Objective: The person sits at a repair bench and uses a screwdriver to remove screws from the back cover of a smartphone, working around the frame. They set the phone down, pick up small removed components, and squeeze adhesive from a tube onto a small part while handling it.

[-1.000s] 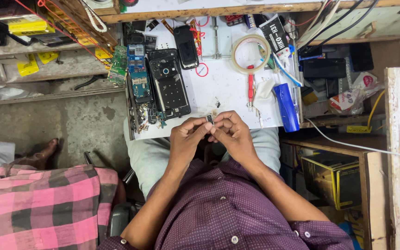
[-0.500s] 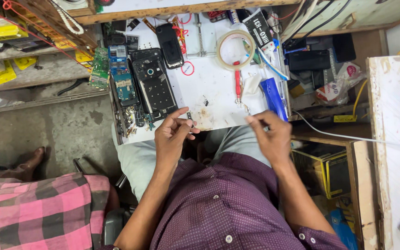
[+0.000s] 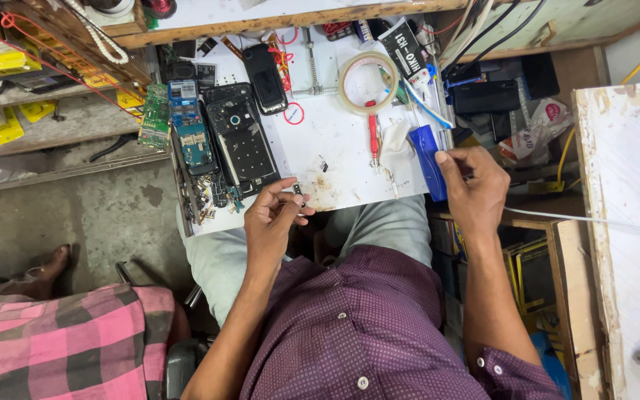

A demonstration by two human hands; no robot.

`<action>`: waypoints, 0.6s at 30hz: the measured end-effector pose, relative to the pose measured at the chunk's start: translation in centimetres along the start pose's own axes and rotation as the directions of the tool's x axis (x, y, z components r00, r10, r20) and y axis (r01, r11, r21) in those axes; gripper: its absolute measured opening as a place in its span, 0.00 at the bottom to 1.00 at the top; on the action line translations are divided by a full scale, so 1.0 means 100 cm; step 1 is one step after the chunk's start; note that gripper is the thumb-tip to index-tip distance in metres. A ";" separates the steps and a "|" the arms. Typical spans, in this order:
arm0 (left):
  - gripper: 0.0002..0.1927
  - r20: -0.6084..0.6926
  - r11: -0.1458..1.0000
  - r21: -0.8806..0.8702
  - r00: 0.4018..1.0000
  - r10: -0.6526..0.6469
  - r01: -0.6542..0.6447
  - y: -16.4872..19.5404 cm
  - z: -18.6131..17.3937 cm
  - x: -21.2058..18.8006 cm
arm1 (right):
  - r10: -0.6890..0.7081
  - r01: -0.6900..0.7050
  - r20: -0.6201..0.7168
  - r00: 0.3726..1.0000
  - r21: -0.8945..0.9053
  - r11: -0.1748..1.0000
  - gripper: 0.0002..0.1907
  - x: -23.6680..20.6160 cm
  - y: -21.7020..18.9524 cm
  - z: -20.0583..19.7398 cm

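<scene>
Pinching one small dark part (image 3: 298, 194), left hand (image 3: 274, 222) fingers clench; right hand (image 3: 475, 185) grasps one blue tool (image 3: 430, 159).

The opened phone body (image 3: 242, 144) lies on the left part of the surface (image 3: 335, 159), with a circuit board (image 3: 190, 130) just to its left and a small handset (image 3: 268, 78) behind it. The tape roll (image 3: 368, 81) sits further right at the back; a screwdriver (image 3: 372, 141) lies in front of it. At the surface's near edge the left hand (image 3: 275, 222) pinches a tiny part (image 3: 298, 191). The right hand (image 3: 475, 189) is at the right edge, touching a box-shaped tool (image 3: 430, 159).
</scene>
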State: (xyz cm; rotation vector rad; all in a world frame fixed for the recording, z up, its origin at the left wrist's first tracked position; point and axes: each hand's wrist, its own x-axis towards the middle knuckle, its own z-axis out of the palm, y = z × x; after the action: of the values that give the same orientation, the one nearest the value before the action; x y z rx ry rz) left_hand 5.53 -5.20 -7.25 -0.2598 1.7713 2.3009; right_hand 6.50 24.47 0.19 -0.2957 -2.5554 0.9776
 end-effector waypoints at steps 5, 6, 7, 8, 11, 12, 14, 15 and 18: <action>0.16 -0.003 1.000 0.009 1.000 -0.009 0.009 -0.001 0.001 -0.001 | -0.088 0.086 0.054 0.995 0.026 0.996 0.06 0.005 -0.011 0.003; 0.15 -0.004 1.000 0.008 1.000 -0.012 0.012 -0.001 0.001 -0.001 | -0.103 0.102 0.056 0.993 0.030 0.994 0.06 0.006 -0.012 0.003; 0.15 -0.003 1.000 0.008 1.000 -0.012 0.012 -0.001 0.001 -0.001 | -0.113 0.111 0.062 0.992 0.024 0.993 0.06 0.008 -0.014 0.004; 0.15 -0.002 1.000 0.007 1.000 -0.011 0.011 -0.002 0.002 -0.001 | -0.123 0.122 0.066 0.990 0.019 0.992 0.05 0.010 -0.014 0.006; 0.15 -0.006 1.000 0.022 1.000 -0.014 0.014 -0.003 0.002 0.000 | -0.161 0.161 0.076 0.984 0.003 0.987 0.05 0.017 -0.013 0.011; 0.15 -0.008 0.999 0.030 1.000 -0.016 0.017 -0.003 0.002 0.000 | -0.174 0.175 0.079 0.982 -0.003 0.985 0.05 0.020 -0.012 0.012; 0.15 -0.011 0.999 0.032 1.000 -0.016 0.016 -0.004 0.002 -0.001 | -0.226 0.230 0.061 0.972 -0.070 0.971 0.03 0.036 -0.007 0.018; 0.15 -0.012 0.999 0.035 1.000 -0.016 0.016 -0.003 0.002 -0.001 | -0.251 0.255 0.052 0.967 -0.103 0.962 0.03 0.046 -0.006 0.022; 0.15 -0.006 0.999 0.050 1.000 -0.005 0.006 -0.001 0.004 -0.004 | -0.269 0.272 0.042 0.962 -0.147 0.951 0.14 0.078 -0.007 0.036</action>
State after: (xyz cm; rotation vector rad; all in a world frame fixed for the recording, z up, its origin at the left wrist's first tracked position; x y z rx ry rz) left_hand 5.91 -4.77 -7.17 -0.2628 1.8258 2.2511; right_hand -2.10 24.36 0.41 0.0270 -2.6056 0.6904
